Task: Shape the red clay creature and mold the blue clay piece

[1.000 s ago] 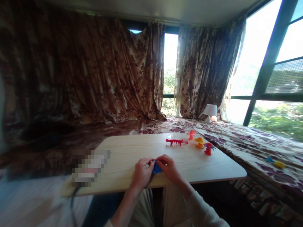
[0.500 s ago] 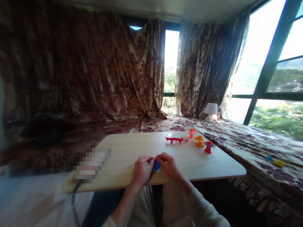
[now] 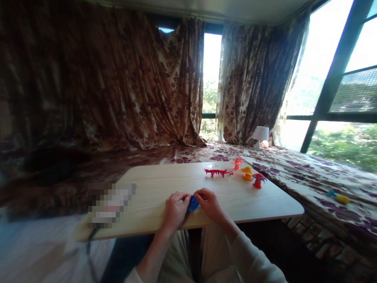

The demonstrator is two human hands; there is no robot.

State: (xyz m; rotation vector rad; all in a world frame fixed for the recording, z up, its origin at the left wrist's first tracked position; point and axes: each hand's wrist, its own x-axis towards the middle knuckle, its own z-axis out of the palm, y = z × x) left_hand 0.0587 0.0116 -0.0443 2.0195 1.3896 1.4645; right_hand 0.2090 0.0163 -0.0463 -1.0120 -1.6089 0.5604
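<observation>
A small blue lump of what looks like modelling clay is between my two hands, close to the table's near edge. My left hand has its thumb and forefinger closed at the lump's left side. From the right, my right hand pinches the top right of it. Beyond my hands stands a long, thin red figure with several short legs and a curled tail. To its right are a pinkish-red shape, a yellow mushroom-like shape and a red one with blue spikes.
The pale wooden table has a blurred-out object at its left end, with a dark cable hanging down. A flowered cover surrounds the table, bearing a white lamp and a blue and yellow item.
The blue lump shows more between my hands, and my left fingertips have drawn slightly left of it. The whole view has shifted a little. The shapes on the table stay put.
</observation>
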